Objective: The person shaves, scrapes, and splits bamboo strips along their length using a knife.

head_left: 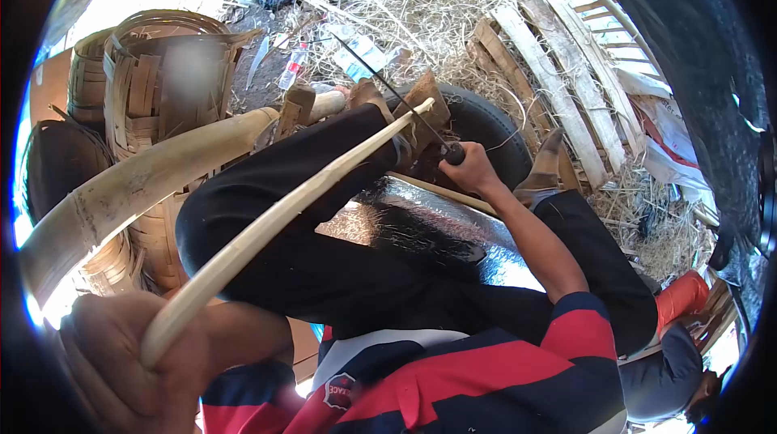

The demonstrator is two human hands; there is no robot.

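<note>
A long pale stick (299,195), stripped of bark, runs from the lower left to the middle of the head view. My left hand (154,353) is closed around its thick near end. My right hand (473,171) grips the dark round handle of a long knife (390,87), its narrow blade pointing up and left. That blade crosses the stick close to its thin far tip; whether they touch I cannot tell. Both lie above my dark-trousered legs, with a wooden block (427,114) just beyond the tip.
Woven baskets (133,102) and a thick bamboo pole (162,163) stand at the left. A black tyre (490,130), planks (550,82), a plastic bottle (293,66) and heaped shavings (437,5) lie ahead. Another person (664,373) is at the lower right.
</note>
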